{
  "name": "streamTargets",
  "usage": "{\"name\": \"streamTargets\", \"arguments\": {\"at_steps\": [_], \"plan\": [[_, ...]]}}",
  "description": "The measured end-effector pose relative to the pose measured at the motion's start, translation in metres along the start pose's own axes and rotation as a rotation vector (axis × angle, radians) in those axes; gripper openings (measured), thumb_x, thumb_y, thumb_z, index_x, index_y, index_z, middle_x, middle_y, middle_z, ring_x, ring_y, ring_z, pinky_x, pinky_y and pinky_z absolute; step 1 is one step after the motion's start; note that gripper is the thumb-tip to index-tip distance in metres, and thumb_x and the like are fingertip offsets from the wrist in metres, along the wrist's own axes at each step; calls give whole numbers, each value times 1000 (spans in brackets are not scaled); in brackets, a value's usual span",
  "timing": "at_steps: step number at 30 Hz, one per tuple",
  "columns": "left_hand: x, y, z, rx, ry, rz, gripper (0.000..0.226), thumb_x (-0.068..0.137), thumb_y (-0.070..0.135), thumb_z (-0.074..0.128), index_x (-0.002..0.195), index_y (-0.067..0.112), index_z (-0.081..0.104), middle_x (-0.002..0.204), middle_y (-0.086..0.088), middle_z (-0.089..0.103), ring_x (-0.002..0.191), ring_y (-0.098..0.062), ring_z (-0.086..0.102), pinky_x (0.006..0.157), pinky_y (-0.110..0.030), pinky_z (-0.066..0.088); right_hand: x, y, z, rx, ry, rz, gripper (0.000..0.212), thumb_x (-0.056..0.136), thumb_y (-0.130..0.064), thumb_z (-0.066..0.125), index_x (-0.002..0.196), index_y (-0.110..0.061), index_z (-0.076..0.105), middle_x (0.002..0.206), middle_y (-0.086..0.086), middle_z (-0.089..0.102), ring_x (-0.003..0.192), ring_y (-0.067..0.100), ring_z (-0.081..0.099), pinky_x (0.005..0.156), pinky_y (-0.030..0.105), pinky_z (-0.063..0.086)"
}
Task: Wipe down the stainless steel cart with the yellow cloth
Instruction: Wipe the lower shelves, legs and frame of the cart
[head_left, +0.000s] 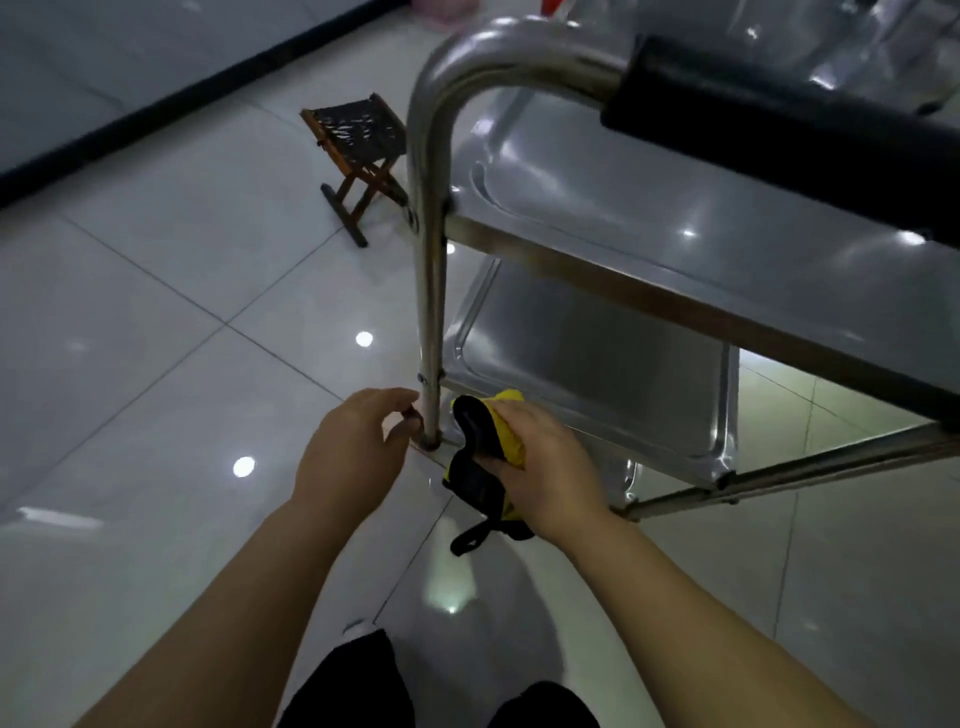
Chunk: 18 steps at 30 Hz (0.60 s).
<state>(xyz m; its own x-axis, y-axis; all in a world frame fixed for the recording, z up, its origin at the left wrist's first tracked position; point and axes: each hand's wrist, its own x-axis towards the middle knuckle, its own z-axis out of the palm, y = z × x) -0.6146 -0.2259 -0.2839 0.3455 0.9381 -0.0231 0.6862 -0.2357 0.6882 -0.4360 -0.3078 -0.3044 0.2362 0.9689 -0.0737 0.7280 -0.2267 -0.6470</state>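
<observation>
Floor: glossy tiles (156, 291), folding stool (358, 156) behind.
Cart (675, 218): leg (431, 312) near both hands.
Yellow cloth (498, 447): bunched, gripped by right hand (540, 462).
Left hand (353, 447): fingers loosely curled beside leg, nothing held.

Stainless steel cart (613, 208): two shelves, tubular frame, black-padded handle. Yellow cloth (506, 436), black-edged, bunched, is held beside the lower shelf's near corner post.

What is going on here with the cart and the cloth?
A person crouches by the stainless steel cart. The right hand grips a bunched yellow cloth with black trim at the lower shelf's near corner. The left hand reaches to the foot of the upright steel leg. A small wooden folding stool stands behind.
</observation>
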Motion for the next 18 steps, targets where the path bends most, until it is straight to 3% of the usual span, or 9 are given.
{"name": "streamTargets", "arguments": {"at_steps": [5,13,18], "plan": [[-8,23,-63,-9,9,-68,27,90,22,61,117,24,64,114,5,62,102,-12,55,89,-28,45,1,-61,-30,6,-29,-47,50,82,-32,71,130,-29,56,128,-10,55,114,15,51,92,27,41],[-2,50,-161,-23,68,-92,25,90,24,61,115,25,64,110,8,62,93,-11,56,87,-32,49,19,-155,-67,37,-66,-87,46,84,-33,69,127,-32,55,126,-12,55,114,17,50,96,39,43],[16,53,-215,-35,117,-81,25,90,25,60,115,25,64,112,9,62,92,-10,56,86,-30,48,45,-209,-84,36,-54,-131,44,85,-29,69,127,-30,56,124,-15,54,112,6,47,92,25,37]]}}
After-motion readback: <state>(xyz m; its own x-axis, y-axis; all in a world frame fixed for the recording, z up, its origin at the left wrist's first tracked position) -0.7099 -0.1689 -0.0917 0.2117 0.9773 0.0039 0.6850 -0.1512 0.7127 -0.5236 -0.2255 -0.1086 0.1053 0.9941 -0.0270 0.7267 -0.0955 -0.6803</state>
